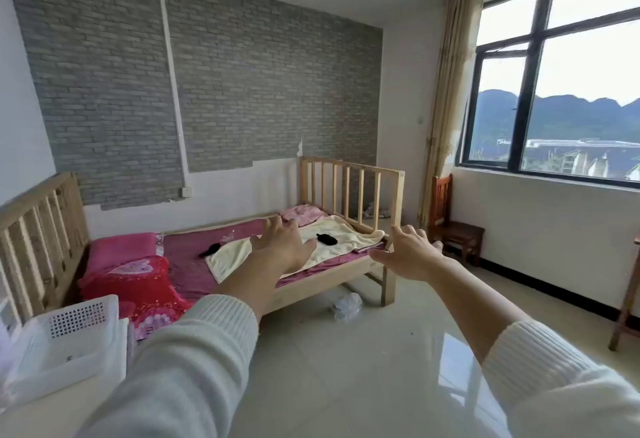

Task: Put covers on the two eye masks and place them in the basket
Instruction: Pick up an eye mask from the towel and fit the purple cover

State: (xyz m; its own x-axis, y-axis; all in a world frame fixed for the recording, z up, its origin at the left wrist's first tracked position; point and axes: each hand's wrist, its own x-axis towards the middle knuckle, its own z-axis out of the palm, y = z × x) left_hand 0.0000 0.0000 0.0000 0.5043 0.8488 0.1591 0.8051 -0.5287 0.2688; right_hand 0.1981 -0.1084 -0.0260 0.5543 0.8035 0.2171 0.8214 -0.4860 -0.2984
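Observation:
Two small black items lie on a cream towel [349,235] spread on the bed: one black item [327,239] near the towel's middle, the other black item [210,249] at its left edge. From this distance I cannot tell mask from cover. My left hand [281,244] and my right hand [408,253] are stretched out toward the bed, fingers spread, holding nothing. The white perforated basket [81,316] stands at the lower left, near me.
A low wooden bed [329,278] with slatted ends holds a red quilt [138,285] and pink pillows. A crumpled plastic bag [347,306] lies on the tiled floor. A wooden chair [453,226] stands by the window wall.

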